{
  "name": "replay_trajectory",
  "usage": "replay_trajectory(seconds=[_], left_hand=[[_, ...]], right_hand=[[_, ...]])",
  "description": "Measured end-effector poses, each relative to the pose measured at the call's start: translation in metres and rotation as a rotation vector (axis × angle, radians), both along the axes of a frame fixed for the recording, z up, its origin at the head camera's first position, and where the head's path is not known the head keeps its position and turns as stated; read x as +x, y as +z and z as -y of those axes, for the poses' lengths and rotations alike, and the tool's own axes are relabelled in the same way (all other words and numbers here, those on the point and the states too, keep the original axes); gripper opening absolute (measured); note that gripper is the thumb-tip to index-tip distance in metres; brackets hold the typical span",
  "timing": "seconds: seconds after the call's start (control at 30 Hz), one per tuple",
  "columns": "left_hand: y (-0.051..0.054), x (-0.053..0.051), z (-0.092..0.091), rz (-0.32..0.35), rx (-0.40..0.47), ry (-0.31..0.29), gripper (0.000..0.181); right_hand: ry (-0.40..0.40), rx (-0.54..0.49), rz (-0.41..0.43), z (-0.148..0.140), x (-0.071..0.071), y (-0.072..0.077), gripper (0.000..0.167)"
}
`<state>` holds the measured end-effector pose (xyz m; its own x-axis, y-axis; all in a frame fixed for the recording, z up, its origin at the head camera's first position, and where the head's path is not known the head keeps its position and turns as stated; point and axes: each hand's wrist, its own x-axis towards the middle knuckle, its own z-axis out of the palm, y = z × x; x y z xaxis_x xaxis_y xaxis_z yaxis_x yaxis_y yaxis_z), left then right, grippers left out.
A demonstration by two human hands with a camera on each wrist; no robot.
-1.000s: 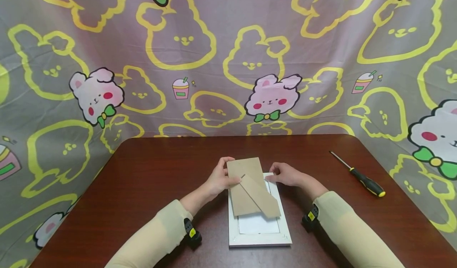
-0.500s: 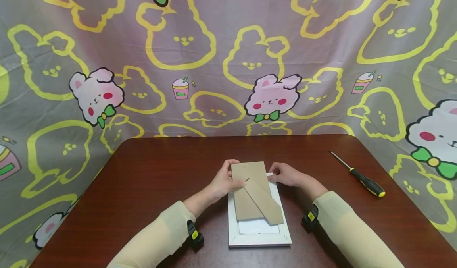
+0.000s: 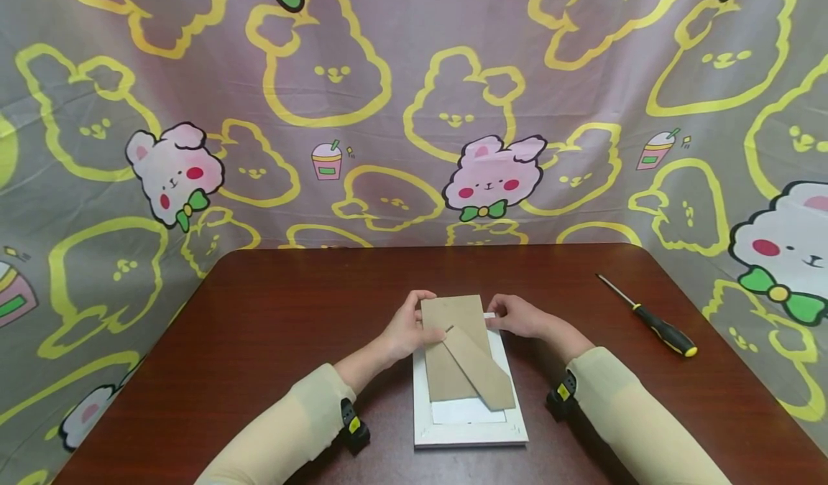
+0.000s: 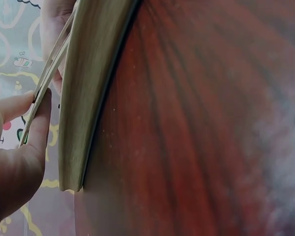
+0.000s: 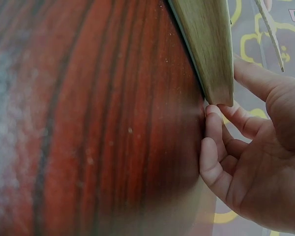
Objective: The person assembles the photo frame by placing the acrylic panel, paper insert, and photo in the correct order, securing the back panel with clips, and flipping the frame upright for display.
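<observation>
A white picture frame lies face down on the table, a white sheet showing in its opening. Above it, my left hand pinches a brown backing board between thumb and fingers. The board's stand leg slants toward the near right. In the left wrist view the backing board appears edge-on, tilted and apart from the frame's side. My right hand holds the frame's far right corner, with thumb over the back and fingertips at the end in the right wrist view.
A screwdriver with a black and yellow handle lies on the right of the brown table. Behind the table's far edge hangs a patterned cloth.
My left hand has brought the backing board slightly right and toward me, more nearly in line with the frame. My right hand and the frame have stayed in place.
</observation>
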<state>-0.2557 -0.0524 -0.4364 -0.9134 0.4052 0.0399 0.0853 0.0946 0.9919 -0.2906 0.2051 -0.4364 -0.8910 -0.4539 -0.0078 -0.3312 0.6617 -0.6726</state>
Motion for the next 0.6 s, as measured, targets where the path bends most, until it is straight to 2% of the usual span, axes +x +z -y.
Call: replay_trajectory(seconds=[0.37, 0.6], left_hand=[[-0.0052, -0.0026, -0.0022, 0.024, -0.033, -0.031, 0.065], [-0.0059, -0.0034, -0.0031, 0.035, -0.035, -0.052, 0.065]], right_hand=[[-0.013, 0.008, 0.005, 0.0001, 0.0004, 0.0000, 0.010], [0.005, -0.002, -0.001, 0.0000, 0.0009, 0.0014, 0.010]])
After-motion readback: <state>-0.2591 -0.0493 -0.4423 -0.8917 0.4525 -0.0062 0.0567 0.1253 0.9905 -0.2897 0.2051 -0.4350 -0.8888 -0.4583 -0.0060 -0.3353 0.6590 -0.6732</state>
